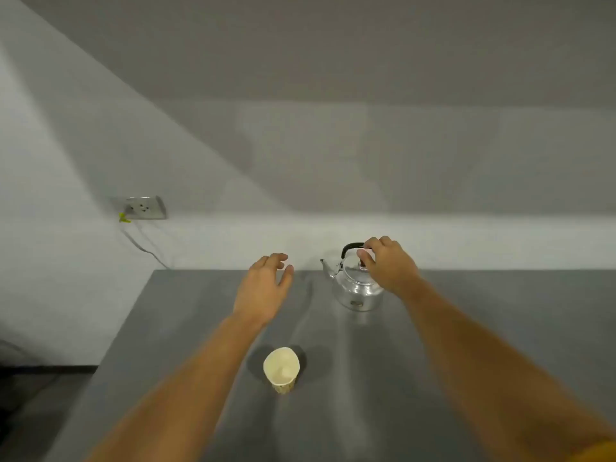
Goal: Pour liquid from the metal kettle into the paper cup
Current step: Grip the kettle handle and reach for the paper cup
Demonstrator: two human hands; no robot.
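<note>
A shiny metal kettle (355, 290) with a black handle stands upright at the far side of the grey table (366, 395), spout pointing left. My right hand (388, 263) is over its top, fingers curled around the black handle. My left hand (265, 288) hovers open above the table, left of the kettle and apart from it, holding nothing. A pale yellow paper cup (281, 370) stands upright near the table's middle, closer to me, between my two forearms; its inside looks empty.
A wall runs right behind the table's far edge. A wall socket (145, 208) with a cable hanging down sits at the left. The table's left edge (110, 345) drops off to a dark floor.
</note>
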